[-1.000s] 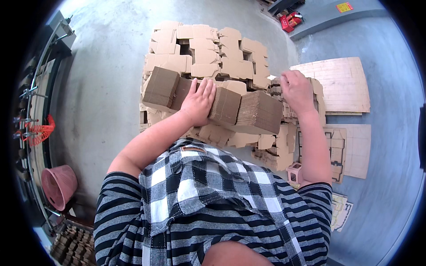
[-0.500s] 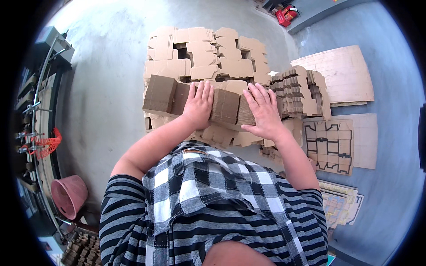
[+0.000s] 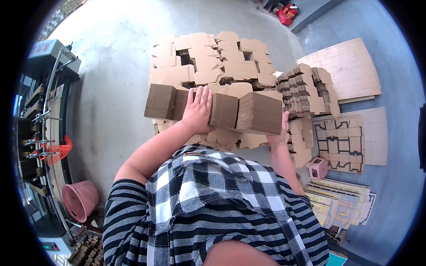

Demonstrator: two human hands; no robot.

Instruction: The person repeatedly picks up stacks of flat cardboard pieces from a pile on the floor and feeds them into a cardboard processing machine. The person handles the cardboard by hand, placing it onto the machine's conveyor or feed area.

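A long bundle of brown die-cut cardboard blanks stands with its cut edges upward, in blocks with recesses between them. My left hand lies flat on its middle, fingers stretched out beside a recess. At the bundle's right end, my right hand is cupped against the lower corner; fingertips show along the end face and the rest is partly hidden. Directly beyond the bundle lies a broad pile of flat cardboard blanks, with more layers showing under its near side.
Smaller stacked blanks stand at the right. Farther right lie pale boards, a die board with dark lines, a pink stool and patterned sheets. A machine and pink bucket line the left.
My right hand has moved from the top of the bundle, right and nearer, to its right end. The left hand stays on the middle. The view has shifted slightly, uncovering the pink stool.
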